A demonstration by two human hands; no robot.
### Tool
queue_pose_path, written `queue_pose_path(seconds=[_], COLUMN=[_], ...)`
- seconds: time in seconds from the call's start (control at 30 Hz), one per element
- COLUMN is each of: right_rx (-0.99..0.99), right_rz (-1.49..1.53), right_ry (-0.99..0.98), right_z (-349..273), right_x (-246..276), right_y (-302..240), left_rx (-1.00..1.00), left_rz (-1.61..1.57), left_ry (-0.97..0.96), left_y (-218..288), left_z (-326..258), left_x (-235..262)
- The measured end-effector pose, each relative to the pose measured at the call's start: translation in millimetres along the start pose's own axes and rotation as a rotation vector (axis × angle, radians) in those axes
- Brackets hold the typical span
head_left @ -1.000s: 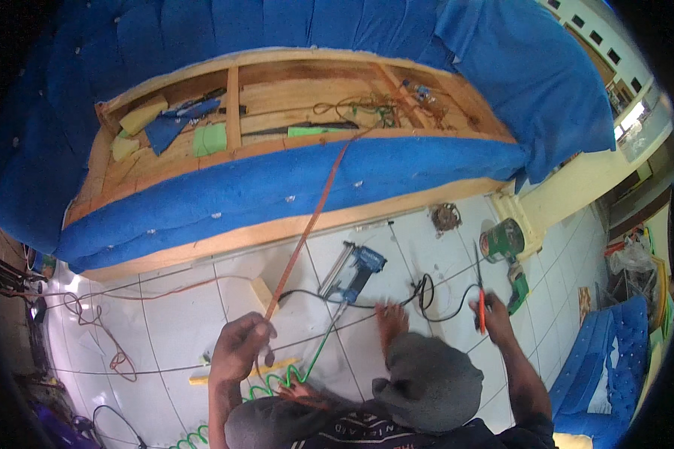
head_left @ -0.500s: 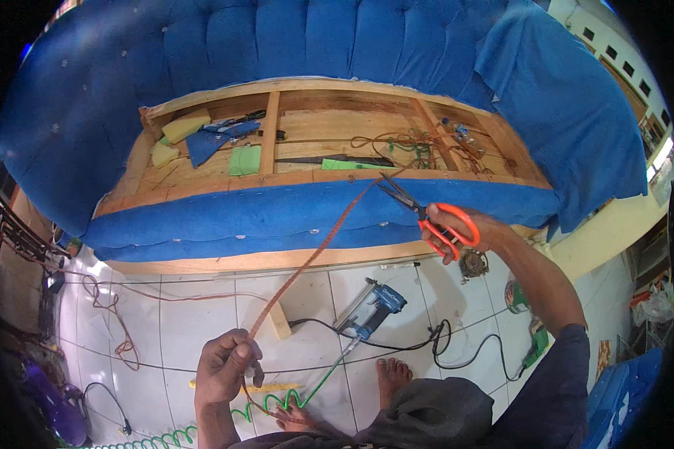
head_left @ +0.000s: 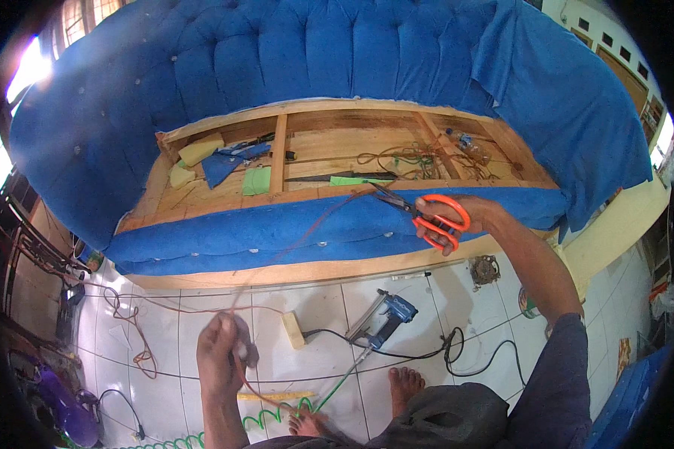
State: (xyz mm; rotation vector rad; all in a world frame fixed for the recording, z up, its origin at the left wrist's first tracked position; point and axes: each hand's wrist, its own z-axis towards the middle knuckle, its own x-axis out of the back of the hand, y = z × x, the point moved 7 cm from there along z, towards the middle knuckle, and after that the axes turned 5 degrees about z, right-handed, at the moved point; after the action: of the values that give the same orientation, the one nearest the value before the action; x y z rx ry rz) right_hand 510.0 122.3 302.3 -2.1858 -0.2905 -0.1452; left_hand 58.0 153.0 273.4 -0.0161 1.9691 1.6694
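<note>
Left hand [head_left: 221, 346]: closed in a pinch, thumb pressed toward bent fingers, with hold of a strip [head_left: 307, 236]; the fingertips are blurred
Right hand [head_left: 478, 211]: well up and to the right of the left one, fingers curled through and around the handles of scissors [head_left: 418, 221]
Strip: narrow, reddish-brown, smeared by blur; it slants from the left hand up toward the scissor tips, and a tail hangs below that hand; whether the blades touch it I cannot tell
Scissors: smooth, rounded orange loops in the right hand, dark tapering metal blades pointing up and left from it
Sofa [head_left: 307, 67]: plush blue cloth, buttoned and pleated over a curved back above both hands, with a padded front roll behind the scissors
Wooden frame [head_left: 278, 153]: bare pale planks and crosspieces beyond the hands; inside, left of the right hand, yellow foam chunks [head_left: 201, 150], a pointed blue cloth scrap [head_left: 219, 169] and a flat green piece [head_left: 257, 181]
Tangle [head_left: 425, 156]: thin looping strands above the right hand
Tile floor [head_left: 273, 363]: glossy white squares beneath both hands
Air tool [head_left: 393, 318]: angular blue body below the right hand, joined to a green hose [head_left: 341, 380] that coils like a spring
Block [head_left: 293, 330]: pale, oblong, near the left hand on its right
</note>
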Motion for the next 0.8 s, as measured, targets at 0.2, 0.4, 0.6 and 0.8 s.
queue_pose_path(seconds=[0.2,0.4,0.6,0.8], right_rx=[0.011,-0.001,0.044,0.123], right_rz=[-0.019,-0.060,0.061,-0.222], right_ry=[-0.018,-0.006,0.106,0.304], right_z=[-7,-7,7,5], right_x=[4,6,4,-4], right_y=[0,-1,4,4], left_rx=[0.002,-0.065,-0.084,-0.100], left_rz=[-0.227,-0.253,-0.249,-0.268], left_ry=[0.056,0.023,0.016,0.009], left_y=[8,17,18,11], left_z=[40,27,16,13], left_x=[9,7,7,19])
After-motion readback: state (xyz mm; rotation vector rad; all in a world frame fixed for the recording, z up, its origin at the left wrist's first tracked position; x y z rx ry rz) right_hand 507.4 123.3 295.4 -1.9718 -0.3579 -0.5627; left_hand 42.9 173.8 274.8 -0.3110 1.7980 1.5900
